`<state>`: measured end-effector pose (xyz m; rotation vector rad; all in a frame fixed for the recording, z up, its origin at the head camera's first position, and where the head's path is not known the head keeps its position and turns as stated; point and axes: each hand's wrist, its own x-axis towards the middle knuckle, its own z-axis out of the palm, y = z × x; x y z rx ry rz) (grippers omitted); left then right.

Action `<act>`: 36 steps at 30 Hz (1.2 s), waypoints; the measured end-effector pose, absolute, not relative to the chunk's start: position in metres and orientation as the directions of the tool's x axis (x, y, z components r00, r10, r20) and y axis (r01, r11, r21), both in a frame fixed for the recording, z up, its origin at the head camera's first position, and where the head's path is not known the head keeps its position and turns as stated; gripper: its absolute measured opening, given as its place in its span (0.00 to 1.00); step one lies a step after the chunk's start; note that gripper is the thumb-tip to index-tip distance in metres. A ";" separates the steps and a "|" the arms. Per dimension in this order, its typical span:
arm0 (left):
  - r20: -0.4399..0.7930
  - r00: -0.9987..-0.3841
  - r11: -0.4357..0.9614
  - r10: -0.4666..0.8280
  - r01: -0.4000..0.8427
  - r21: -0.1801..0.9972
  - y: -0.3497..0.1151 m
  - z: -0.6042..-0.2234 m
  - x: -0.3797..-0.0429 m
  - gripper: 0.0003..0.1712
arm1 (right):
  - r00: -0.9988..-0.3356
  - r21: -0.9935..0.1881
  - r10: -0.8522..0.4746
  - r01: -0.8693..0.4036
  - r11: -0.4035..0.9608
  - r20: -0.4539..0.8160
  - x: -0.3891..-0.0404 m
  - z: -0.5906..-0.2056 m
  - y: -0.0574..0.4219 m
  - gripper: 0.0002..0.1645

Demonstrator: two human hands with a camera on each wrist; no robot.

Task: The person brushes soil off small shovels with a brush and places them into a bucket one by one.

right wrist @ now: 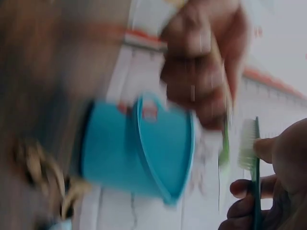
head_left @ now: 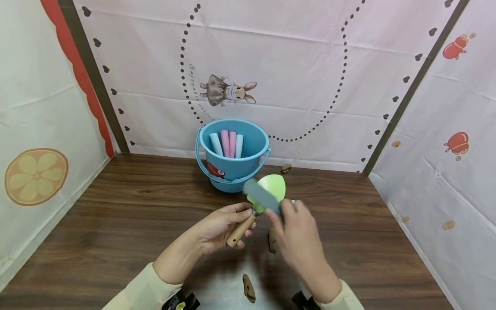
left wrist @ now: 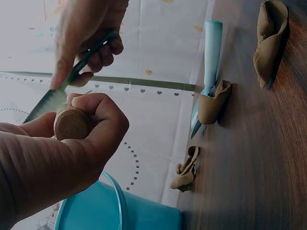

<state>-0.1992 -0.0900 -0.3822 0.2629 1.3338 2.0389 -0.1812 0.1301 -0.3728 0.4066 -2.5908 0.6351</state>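
My left hand (head_left: 218, 226) grips the wooden handle of a small hand trowel (head_left: 277, 185), its light green blade tilted up and away from me. In my right hand (head_left: 302, 237) is a green brush (head_left: 260, 196), held over the trowel's blade. Pale bristles show on the brush (right wrist: 248, 146) in the right wrist view, facing the trowel; motion blur hides whether they touch it. Seen from the left wrist, the round wooden handle end (left wrist: 72, 123) pokes out of my curled left fingers, and the right thumb lies along the brush.
A light blue bucket (head_left: 232, 172) with pink and pale blue sticks in it stands at the back. Brown clay-like pieces (head_left: 249, 288) lie on the wooden table (head_left: 135, 224). A tool with a pale blue handle (left wrist: 212, 55) lies beside one piece. Printed cloth walls surround the table.
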 end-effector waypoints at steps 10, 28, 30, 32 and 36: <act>-0.189 -0.754 -0.210 0.629 -0.398 0.893 -0.090 -0.377 -0.198 0.11 | -0.848 -0.376 -0.045 -0.281 0.883 0.529 -0.195 -0.374 0.145 0.26; -0.185 -0.762 -0.218 0.621 -0.394 0.893 -0.090 -0.380 -0.199 0.12 | -0.881 -0.387 -0.097 -0.300 0.872 0.464 -0.193 -0.375 0.140 0.27; -0.190 -0.761 -0.204 0.621 -0.390 0.898 -0.091 -0.380 -0.200 0.12 | -0.897 -0.417 -0.034 -0.239 0.877 0.441 -0.201 -0.373 0.151 0.30; -0.196 -0.763 -0.189 0.617 -0.385 0.903 -0.093 -0.380 -0.199 0.14 | -0.901 -0.432 0.006 -0.202 0.879 0.433 -0.206 -0.370 0.162 0.31; -0.197 -0.769 -0.168 0.608 -0.368 0.914 -0.095 -0.378 -0.199 0.17 | -0.898 -0.452 0.051 -0.170 0.876 0.437 -0.208 -0.364 0.175 0.32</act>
